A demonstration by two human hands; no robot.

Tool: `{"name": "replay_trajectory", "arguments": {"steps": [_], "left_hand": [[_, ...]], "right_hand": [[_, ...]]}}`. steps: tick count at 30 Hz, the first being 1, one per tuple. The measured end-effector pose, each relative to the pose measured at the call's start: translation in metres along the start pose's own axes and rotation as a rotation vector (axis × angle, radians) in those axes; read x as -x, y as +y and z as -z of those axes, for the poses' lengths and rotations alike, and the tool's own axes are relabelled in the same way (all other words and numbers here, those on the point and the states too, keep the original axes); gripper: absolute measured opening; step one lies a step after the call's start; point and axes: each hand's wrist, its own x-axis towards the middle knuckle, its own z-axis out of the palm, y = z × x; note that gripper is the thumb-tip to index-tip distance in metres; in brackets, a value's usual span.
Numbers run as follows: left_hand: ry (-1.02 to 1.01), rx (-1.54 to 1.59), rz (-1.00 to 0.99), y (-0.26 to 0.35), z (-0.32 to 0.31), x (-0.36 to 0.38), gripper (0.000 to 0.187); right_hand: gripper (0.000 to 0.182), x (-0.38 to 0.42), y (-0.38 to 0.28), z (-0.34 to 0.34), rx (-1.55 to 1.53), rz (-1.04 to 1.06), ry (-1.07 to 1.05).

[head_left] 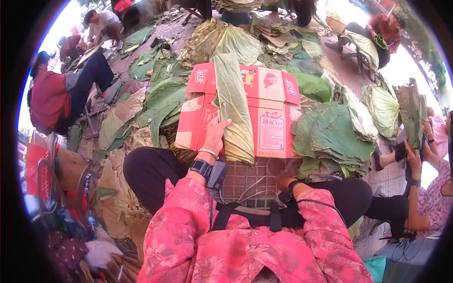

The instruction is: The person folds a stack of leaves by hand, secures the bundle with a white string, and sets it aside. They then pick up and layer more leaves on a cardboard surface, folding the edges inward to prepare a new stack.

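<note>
Observed on site: a seated worker's left hand point(217, 134) grips the left edge of a long, folded lotus leaf point(238, 118). The leaf lies across a flattened red printed carton point(271, 127), its near end reaching slightly past the carton's near edge. The right hand point(283, 181) is low on the near right side, apart from the leaf; it is dark and blurred, so whether it is open or closed cannot be told. A stack of green leaves point(332, 134) stands just right of the carton, with more loose leaves point(163, 106) to the left. Judgement: the step in hand appears to be folding or positioning this leaf; the next move likely calls for the right hand to steady it.
</note>
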Motion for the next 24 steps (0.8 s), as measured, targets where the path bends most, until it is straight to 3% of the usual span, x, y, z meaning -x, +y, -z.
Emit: {"name": "replay_trajectory", "arguments": {"steps": [3, 5, 7, 10, 11, 13, 15, 18, 20, 24], "left_hand": [[-0.061, 0.072, 0.033, 0.002, 0.000, 0.002, 0.031], [-0.108, 0.113, 0.064, 0.005, -0.005, 0.005, 0.032], [-0.123, 0.153, 0.072, 0.016, -0.020, 0.014, 0.032], [-0.168, 0.289, 0.148, 0.024, -0.028, 0.018, 0.031], [-0.171, 0.364, 0.187, 0.026, -0.028, 0.017, 0.032], [-0.277, 0.533, 0.244, 0.033, -0.028, 0.020, 0.033], [-0.487, 0.724, 0.282, 0.044, -0.024, 0.026, 0.036], [-0.529, 0.734, 0.280, 0.047, -0.033, 0.038, 0.042], [-0.643, 0.628, 0.238, 0.054, -0.055, 0.050, 0.045], [-0.415, 0.478, 0.368, 0.022, -0.062, 0.046, 0.041]], "right_hand": [[0.032, -0.044, -0.001, -0.007, 0.453, 0.693, -0.049], [0.028, -0.017, -0.012, 0.051, -0.235, 0.481, -0.024], [0.023, 0.008, -0.017, 0.109, -0.735, 0.353, 0.085], [0.023, 0.064, -0.005, 0.199, -1.047, 0.286, 0.209], [0.022, 0.070, 0.004, 0.206, -1.326, 0.287, 0.288], [0.017, 0.079, 0.028, 0.218, -1.585, 0.276, 0.512], [0.016, 0.092, 0.045, 0.224, -1.776, 0.299, 0.660], [0.015, 0.103, 0.050, 0.229, -1.921, 0.430, 0.818], [0.016, 0.108, 0.045, 0.233, -1.899, 0.460, 0.790], [0.017, 0.111, 0.017, 0.230, -1.871, 0.483, 0.616]]}}
